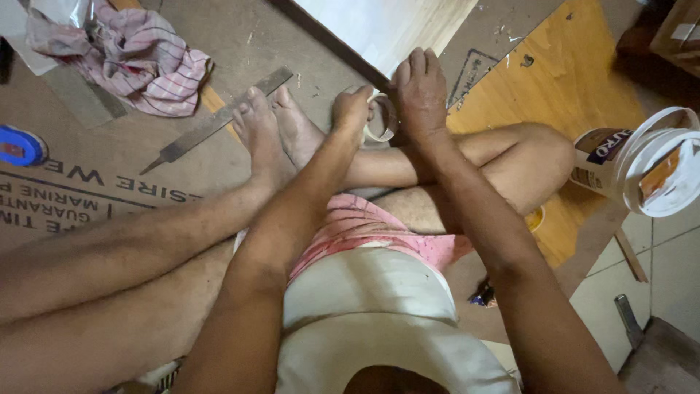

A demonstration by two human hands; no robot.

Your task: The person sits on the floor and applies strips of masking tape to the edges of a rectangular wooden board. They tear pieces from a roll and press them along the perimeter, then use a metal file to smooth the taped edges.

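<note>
Hands: left (351, 109) grips tape roll (382, 118), right (420, 91) presses board (379, 29).

This looks like a carpentry job on the floor of a home, not a proper workshop. Plywood sheets (561, 80) and flattened cardboard (87, 197) cover floor tiles (660, 248), with a metal file (219, 120), a glue tub (649, 164), a rag (131, 58) and sawdust lying about.

The light is warm and a bit dim. The white board (386, 25) at the top shines so bright I can't see its grain. My arms look soft and blurry up close, and the edges bend outward. Shadows are soft.
</note>
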